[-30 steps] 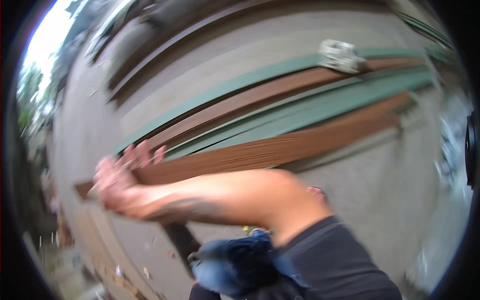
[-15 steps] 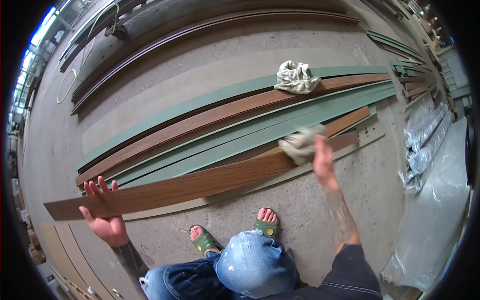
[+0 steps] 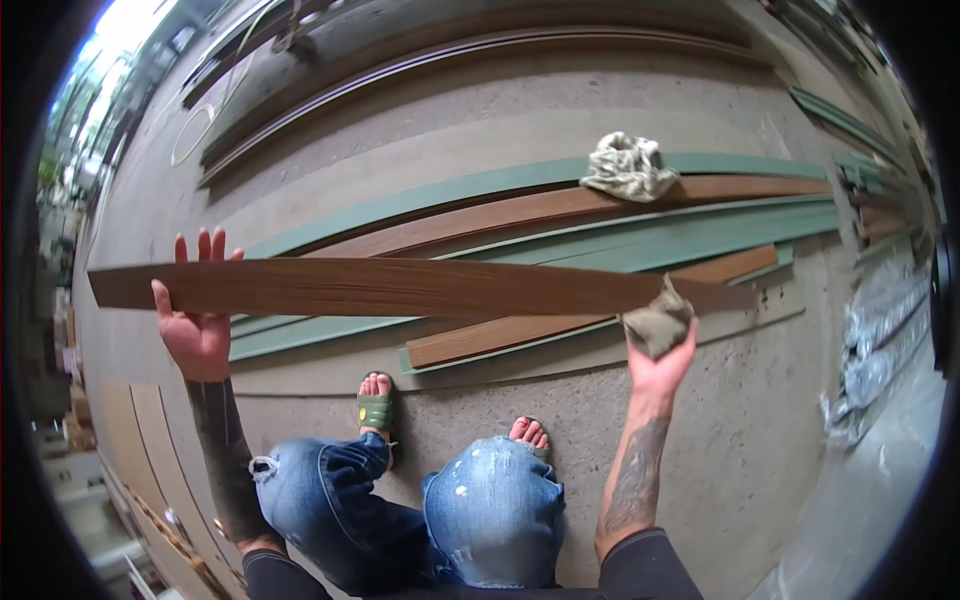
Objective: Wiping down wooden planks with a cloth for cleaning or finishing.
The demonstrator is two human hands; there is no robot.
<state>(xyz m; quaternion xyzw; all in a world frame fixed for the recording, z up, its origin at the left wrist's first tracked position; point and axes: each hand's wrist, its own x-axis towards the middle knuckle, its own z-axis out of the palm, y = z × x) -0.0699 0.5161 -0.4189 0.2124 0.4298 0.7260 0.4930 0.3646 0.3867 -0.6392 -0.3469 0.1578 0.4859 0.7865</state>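
Note:
A long brown wood-grain plank (image 3: 430, 288) is raised off the pile, running almost level across the view. Near its left end my left hand (image 3: 197, 330) cradles it, the thumb on the near face and the fingers showing beyond the far edge. My right hand (image 3: 665, 365) grips a crumpled beige rag (image 3: 660, 318), which is at the plank's lower edge toward the right end. Part of the right fingers is hidden behind the rag.
Green strips (image 3: 730, 225) and other brown planks (image 3: 500, 338) lie on the concrete floor beyond my feet. A second crumpled cloth (image 3: 629, 167) rests on them. Long dark profiles (image 3: 480, 50) lie farther off. Plastic-wrapped bundles (image 3: 880, 330) are at the right.
My left hand has raised the plank's left end, so the plank is more level. The right hand with the rag has moved slightly right and down. One foot has stepped forward on the left.

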